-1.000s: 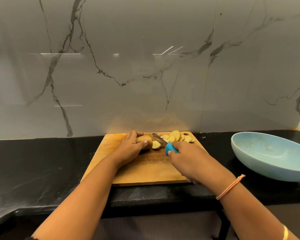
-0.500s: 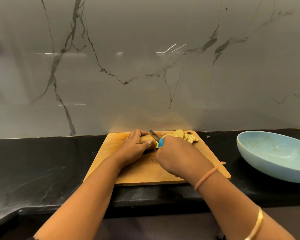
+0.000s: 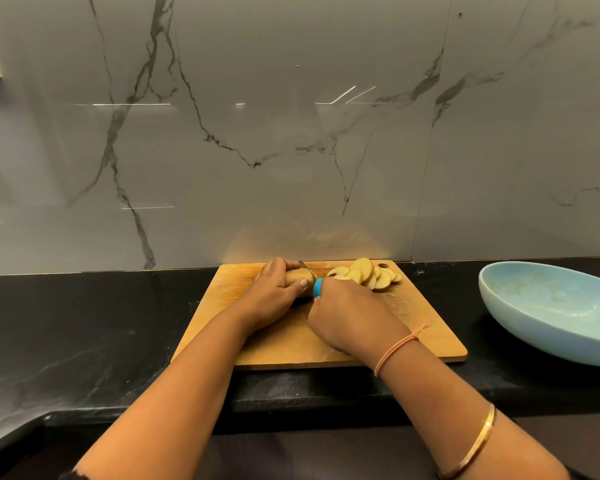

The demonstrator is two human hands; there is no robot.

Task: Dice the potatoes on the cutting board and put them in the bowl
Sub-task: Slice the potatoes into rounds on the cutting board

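The potato (image 3: 297,277) lies near the far edge of the wooden cutting board (image 3: 413,323), its uncut stub held down by the left hand (image 3: 274,292), fingers curled over the top and thumb pressed to its near side. The right hand (image 3: 347,313) grasps the blue-handled knife (image 3: 316,286).

A second ago that hand sat nearer and further right, with the blade slanted away from the potato. It has since swung in to the far left, and the blade now stands at the potato's cut face, just beside the left fingertips. I judge another slice is starting. The work is at rounds, not dice.

The potato slices (image 3: 364,277) fan out in the board's far right corner, by the hanging hole and just beside the right hand. They need cross-cutting before anything goes to the light blue bowl (image 3: 551,337), which shows no potato inside.

The potato and slices crowd the board's far edge, close under the marble backsplash (image 3: 291,133), so there is little room beyond them. The near half of the board is bare, offering space to gather and dice. The board's near edge lies close to the front lip of the black countertop (image 3: 84,323). The bowl stands well apart on the right, with open counter between.
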